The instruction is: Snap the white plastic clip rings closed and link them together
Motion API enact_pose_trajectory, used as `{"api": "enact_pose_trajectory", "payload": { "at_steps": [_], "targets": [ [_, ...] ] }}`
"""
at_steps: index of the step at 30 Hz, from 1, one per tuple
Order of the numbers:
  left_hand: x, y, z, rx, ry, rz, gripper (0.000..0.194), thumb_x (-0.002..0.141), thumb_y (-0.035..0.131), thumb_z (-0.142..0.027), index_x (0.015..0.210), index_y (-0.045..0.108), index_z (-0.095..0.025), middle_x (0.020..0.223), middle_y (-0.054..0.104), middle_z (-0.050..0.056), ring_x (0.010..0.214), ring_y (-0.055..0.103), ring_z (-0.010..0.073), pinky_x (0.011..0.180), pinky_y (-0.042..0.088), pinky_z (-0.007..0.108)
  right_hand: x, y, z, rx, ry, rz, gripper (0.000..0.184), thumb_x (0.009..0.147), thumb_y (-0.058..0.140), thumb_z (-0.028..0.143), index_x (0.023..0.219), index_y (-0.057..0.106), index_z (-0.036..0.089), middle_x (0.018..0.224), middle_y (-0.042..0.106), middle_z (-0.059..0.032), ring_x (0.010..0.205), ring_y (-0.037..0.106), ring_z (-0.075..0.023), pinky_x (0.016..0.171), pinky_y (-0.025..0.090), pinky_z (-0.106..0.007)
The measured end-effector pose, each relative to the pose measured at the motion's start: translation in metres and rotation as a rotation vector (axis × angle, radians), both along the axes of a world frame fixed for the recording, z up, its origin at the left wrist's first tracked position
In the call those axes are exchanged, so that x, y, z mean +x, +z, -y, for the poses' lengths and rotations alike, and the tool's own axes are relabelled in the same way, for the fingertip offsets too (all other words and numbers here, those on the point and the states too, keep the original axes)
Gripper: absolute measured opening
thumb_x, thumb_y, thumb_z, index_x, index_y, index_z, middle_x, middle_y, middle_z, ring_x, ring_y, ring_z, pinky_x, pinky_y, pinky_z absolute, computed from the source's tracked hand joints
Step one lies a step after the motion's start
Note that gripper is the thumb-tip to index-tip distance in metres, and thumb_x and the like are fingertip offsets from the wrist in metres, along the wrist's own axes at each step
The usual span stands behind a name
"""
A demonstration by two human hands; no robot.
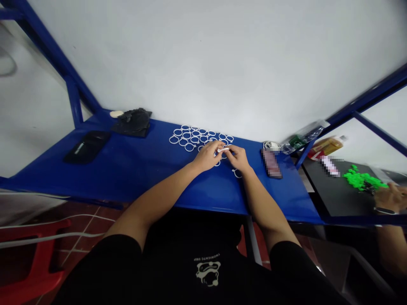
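Between my two hands is a small white ring [224, 149], seen nearly edge-on. My left hand [208, 155] pinches its left end, and the fingers of my right hand [238, 158] are closed on its right end. Just behind and under the hands, several similar white rings [187, 135] lie flat in rows on the blue table, close together. One loose white ring [237, 173] lies nearer to me, partly hidden by my right wrist. What the rings are for, I cannot tell.
On the blue table [143, 169] lie a dark case [87, 147] and a black bag [135, 123] at left. A phone [271, 163], coiled white cable [271, 145] and plastic bottle [303, 137] are at right. Beyond, a co-worker's hand [389, 198] is beside green pieces [362, 178].
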State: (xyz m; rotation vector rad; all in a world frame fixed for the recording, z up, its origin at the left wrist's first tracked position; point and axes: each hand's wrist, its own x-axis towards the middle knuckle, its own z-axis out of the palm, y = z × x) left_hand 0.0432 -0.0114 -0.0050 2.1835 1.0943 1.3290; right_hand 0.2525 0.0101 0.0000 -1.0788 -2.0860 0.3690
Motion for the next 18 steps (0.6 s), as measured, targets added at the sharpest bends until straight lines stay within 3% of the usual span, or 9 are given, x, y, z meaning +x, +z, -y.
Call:
{"api": "enact_pose_trajectory", "payload": {
  "at_steps": [6,13,18],
  "targets": [
    [-0.001,0.004,0.006,0.031,-0.065,-0.039,0.027,0.092,0.064,-0.006,0.115,0.068,-0.02,0.105,0.076,0.005,0.085,0.071,0.0155,0.084,0.059,0.031,0.001,0.0,0.0,-0.006,0.01,0.004,0.047,0.106,0.054,0.061,0.093,0.077,0.022,0.08,0.076,-0.0053,0.07,0.067,-0.0208,0.07,0.05,-0.033],
    [-0.002,0.002,0.008,0.088,-0.138,-0.137,0.022,0.093,0.064,-0.011,0.109,0.075,-0.022,0.115,0.078,0.006,0.09,0.074,0.0167,0.083,0.06,0.031,0.0,-0.003,-0.001,-0.027,0.054,0.011,0.04,0.104,0.057,0.056,0.089,0.074,0.022,0.081,0.076,-0.0048,0.072,0.069,-0.0208,0.07,0.048,-0.032],
    [-0.001,-0.007,0.004,0.152,-0.162,-0.202,0.029,0.089,0.063,-0.009,0.106,0.081,-0.023,0.123,0.081,0.006,0.108,0.079,0.0204,0.09,0.064,0.033,0.001,-0.007,-0.004,-0.042,0.06,0.041,0.043,0.104,0.055,0.057,0.089,0.075,0.022,0.081,0.077,-0.0051,0.073,0.069,-0.0209,0.07,0.048,-0.032]
  ]
}}
